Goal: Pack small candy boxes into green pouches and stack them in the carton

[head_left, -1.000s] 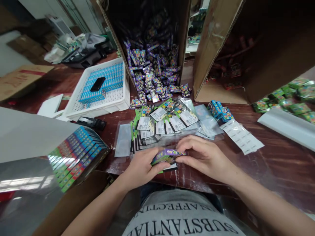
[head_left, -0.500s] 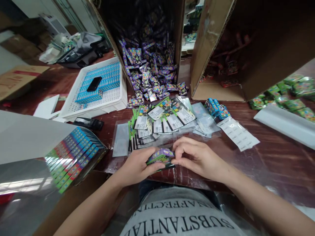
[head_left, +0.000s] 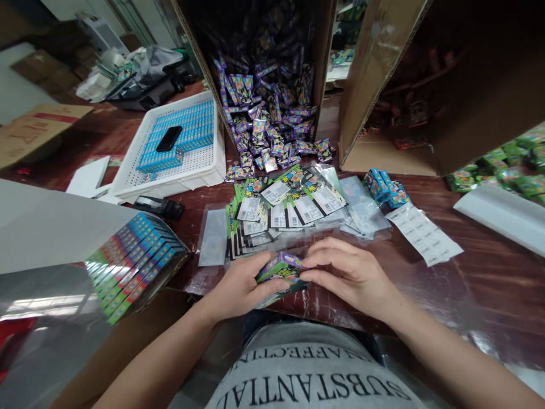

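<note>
My left hand (head_left: 242,284) is closed around a small purple and green box (head_left: 281,267) near the table's front edge. The fingers and thumb of my right hand (head_left: 344,272) pinch the box's right end; what exactly lies under the fingertips is hidden. A dark flat piece, partly covered, shows beneath the box. Just beyond my hands lies a fanned pile of printed header cards (head_left: 293,207) with white barcode panels, mixed with clear plastic bags (head_left: 361,207). Two or so blue boxes (head_left: 385,187) sit to the right of the pile, beside a sheet of barcode stickers (head_left: 423,234).
A cardboard box (head_left: 336,85) spills many small purple packs (head_left: 272,130); another carton (head_left: 392,153) stands right of it. At left are a white basket (head_left: 204,176) of blue boxes with a phone (head_left: 169,138), a black stapler-like tool (head_left: 159,207) and a wrapped box stack (head_left: 136,261).
The small box has tilted slightly in my left hand, showing more of its purple side. My right fingers have straightened a little at its end. The whole view has shifted slightly.
</note>
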`<state>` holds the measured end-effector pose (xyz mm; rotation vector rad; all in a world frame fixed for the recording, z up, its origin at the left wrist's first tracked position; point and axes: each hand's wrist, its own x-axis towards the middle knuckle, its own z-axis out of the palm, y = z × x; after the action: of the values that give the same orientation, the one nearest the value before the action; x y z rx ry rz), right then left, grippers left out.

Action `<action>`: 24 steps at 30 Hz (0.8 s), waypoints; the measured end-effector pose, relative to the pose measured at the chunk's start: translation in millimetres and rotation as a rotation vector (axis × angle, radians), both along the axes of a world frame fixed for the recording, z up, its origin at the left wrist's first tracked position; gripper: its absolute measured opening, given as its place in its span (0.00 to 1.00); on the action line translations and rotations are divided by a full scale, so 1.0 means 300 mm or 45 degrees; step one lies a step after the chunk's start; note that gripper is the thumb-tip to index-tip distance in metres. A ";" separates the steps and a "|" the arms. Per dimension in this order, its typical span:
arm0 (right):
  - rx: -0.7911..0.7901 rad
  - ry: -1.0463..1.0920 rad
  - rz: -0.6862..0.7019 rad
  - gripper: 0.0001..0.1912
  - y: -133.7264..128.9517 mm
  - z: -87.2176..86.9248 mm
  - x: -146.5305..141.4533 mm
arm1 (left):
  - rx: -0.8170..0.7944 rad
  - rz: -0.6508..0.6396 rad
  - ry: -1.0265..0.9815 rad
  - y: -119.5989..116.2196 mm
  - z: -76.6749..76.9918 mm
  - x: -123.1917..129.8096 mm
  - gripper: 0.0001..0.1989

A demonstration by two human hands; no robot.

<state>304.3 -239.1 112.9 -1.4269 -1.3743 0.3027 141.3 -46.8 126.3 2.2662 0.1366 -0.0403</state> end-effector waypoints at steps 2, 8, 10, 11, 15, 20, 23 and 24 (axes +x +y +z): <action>-0.057 0.022 0.047 0.07 -0.001 0.007 0.009 | 0.057 -0.028 -0.019 -0.003 0.009 0.002 0.15; -0.276 0.032 0.164 0.04 -0.011 -0.006 0.016 | 0.231 -0.153 0.007 0.012 0.025 0.009 0.13; -0.293 0.039 0.173 0.05 -0.012 -0.018 0.011 | 0.223 -0.181 0.038 0.021 0.024 0.010 0.13; -0.287 0.047 0.163 0.04 -0.012 -0.024 0.008 | 0.206 -0.188 0.052 0.025 0.023 0.010 0.13; -0.199 0.066 0.110 0.09 -0.006 -0.041 0.000 | 0.102 -0.149 0.091 0.033 0.016 0.010 0.15; -0.104 0.089 0.037 0.04 0.001 -0.040 -0.004 | 0.014 -0.076 0.104 0.022 -0.001 0.009 0.15; -0.148 0.088 0.039 0.02 0.000 -0.034 0.003 | 0.041 -0.063 0.064 0.013 -0.008 0.013 0.14; -0.168 0.088 0.060 0.03 -0.002 -0.033 0.006 | 0.053 -0.066 0.057 0.011 -0.008 0.015 0.14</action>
<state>306.2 -239.7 103.1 -1.4799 -1.3536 0.4766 145.6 -43.5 123.8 2.3109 0.1032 -0.1168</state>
